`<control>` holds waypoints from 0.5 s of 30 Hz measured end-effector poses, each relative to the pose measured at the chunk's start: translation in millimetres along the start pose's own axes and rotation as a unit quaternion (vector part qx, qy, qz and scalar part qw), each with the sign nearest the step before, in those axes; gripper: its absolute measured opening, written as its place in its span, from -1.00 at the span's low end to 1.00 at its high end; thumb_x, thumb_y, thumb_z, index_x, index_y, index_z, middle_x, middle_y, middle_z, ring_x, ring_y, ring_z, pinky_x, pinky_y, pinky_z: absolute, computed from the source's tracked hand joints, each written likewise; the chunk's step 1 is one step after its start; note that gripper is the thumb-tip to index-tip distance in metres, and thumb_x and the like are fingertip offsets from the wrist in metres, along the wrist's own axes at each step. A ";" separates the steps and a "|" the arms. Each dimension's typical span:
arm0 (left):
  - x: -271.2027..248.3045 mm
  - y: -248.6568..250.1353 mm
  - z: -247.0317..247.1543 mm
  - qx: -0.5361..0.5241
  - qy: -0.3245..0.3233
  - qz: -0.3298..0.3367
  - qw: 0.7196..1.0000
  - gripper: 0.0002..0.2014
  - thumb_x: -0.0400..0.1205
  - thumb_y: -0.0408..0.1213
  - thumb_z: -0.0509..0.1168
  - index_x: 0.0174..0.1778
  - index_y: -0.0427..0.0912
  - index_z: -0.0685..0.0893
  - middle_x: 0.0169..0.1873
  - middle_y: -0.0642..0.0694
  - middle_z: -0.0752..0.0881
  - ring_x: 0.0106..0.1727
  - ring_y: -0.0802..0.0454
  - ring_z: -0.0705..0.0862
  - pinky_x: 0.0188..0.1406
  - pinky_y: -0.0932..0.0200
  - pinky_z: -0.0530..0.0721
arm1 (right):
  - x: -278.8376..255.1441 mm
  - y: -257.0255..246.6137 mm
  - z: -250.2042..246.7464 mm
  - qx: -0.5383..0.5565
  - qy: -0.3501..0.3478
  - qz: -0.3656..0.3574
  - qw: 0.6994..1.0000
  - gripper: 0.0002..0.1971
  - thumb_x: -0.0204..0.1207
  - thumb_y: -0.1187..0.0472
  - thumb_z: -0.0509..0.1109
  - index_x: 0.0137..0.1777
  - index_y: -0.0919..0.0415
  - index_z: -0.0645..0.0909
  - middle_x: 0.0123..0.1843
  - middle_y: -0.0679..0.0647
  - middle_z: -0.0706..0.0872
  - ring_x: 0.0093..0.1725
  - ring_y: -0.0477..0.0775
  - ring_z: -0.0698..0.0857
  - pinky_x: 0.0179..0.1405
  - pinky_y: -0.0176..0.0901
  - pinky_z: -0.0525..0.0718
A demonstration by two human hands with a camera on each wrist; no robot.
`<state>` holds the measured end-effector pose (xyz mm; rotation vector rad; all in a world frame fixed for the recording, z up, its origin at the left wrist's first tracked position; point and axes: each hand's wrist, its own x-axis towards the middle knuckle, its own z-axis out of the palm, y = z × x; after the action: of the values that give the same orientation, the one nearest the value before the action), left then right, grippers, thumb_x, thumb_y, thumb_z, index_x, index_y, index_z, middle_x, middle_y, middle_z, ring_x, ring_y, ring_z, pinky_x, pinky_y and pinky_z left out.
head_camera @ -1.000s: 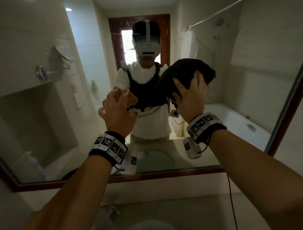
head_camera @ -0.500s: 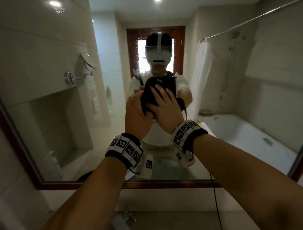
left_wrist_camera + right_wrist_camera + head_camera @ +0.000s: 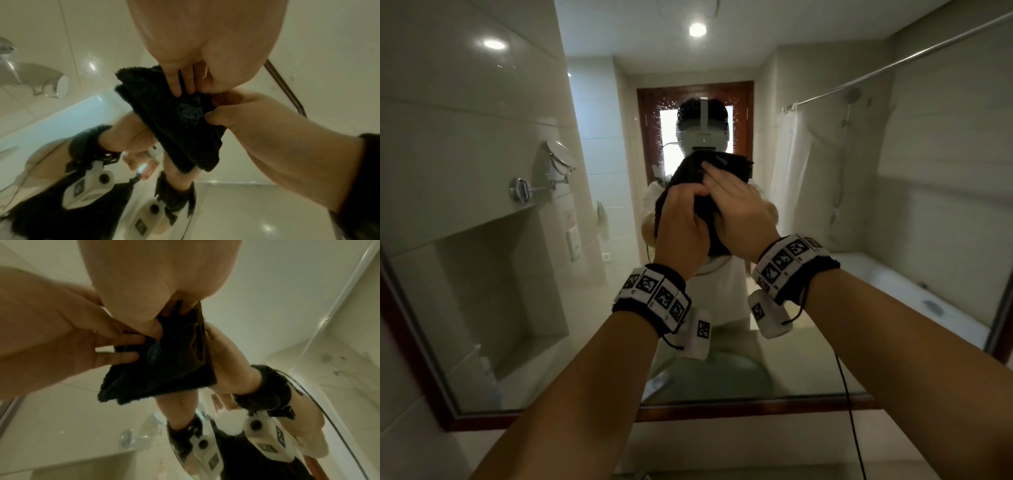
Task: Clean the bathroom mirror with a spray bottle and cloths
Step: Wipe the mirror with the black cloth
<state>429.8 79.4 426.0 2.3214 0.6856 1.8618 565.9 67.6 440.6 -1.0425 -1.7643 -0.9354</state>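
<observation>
From the head view, we have both hands raised before the mirror [image 3: 482,240], a black cloth [image 3: 726,164] between them. Our left hand [image 3: 681,226] curls round its left edge; our right hand [image 3: 743,212] lies over it with fingers straight (droplets speckle the glass above).

From the left wrist, our left fingers [image 3: 176,84] sit on the folded cloth [image 3: 174,126], and our right thumb [image 3: 216,116] pinches its edge.

From the right wrist, our right fingers [image 3: 185,308] run straight along the cloth [image 3: 164,369]; left fingers [image 3: 121,356] press its side.
</observation>
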 end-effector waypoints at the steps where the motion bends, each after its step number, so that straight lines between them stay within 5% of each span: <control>1: 2.8 -2.0 4.0 0.019 -0.005 -0.009 1.000 -0.62 0.52 -0.38 0.10 0.22 -0.30 0.63 0.22 -0.13 0.61 0.25 0.06 0.53 0.41 0.08 0.54 | 1.1 3.1 -6.6 0.029 -0.012 0.021 0.999 -0.48 0.56 0.29 0.16 0.54 0.35 0.46 0.61 0.22 0.44 0.52 0.17 0.48 0.51 -0.08 0.38; 3: 6.9 -4.9 12.6 0.094 -0.025 -0.024 0.995 -0.59 0.57 -0.39 0.21 0.37 -0.20 0.63 0.38 -0.24 0.55 0.35 -0.17 0.51 0.45 0.00 0.49 | 3.4 8.6 -17.8 0.075 -0.052 0.079 0.993 -0.37 0.50 0.41 0.23 0.63 0.29 0.33 0.68 0.18 0.29 0.55 0.08 0.37 0.54 -0.27 0.26; 6: 5.5 -5.2 25.5 0.229 -0.043 -0.004 0.973 -0.59 0.65 -0.15 0.29 0.45 0.05 0.61 0.50 -0.27 0.45 0.40 -0.29 0.46 0.33 -0.19 0.56 | 3.6 13.9 -24.2 0.117 -0.057 0.098 0.987 -0.37 0.48 0.43 0.25 0.60 0.30 0.37 0.70 0.20 0.23 0.61 0.12 0.31 0.62 -0.12 0.30; 11: -0.2 -14.5 24.9 0.324 -0.071 0.012 0.943 -0.52 0.65 -0.06 0.28 0.53 0.17 0.49 0.58 -0.26 0.35 0.49 -0.26 0.41 0.35 -0.25 0.57 | -7.6 10.9 -17.8 0.090 0.024 0.091 0.992 -0.43 0.46 0.41 0.21 0.53 0.38 0.44 0.62 0.34 0.34 0.60 0.22 0.37 0.57 0.04 0.42; 15: -4.6 -24.8 7.5 0.320 -0.051 -0.009 0.946 -0.52 0.63 -0.06 0.30 0.50 0.12 0.50 0.56 -0.24 0.37 0.48 -0.24 0.43 0.32 -0.20 0.58 | -8.6 -9.9 -7.9 0.019 -0.002 0.091 0.996 -0.39 0.42 0.29 0.26 0.54 0.24 0.46 0.64 0.30 0.33 0.58 0.24 0.38 0.53 0.16 0.44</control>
<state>429.1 101.4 411.4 2.7216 1.4731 1.6621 561.5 54.6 433.7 -1.1599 -1.6526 -0.7838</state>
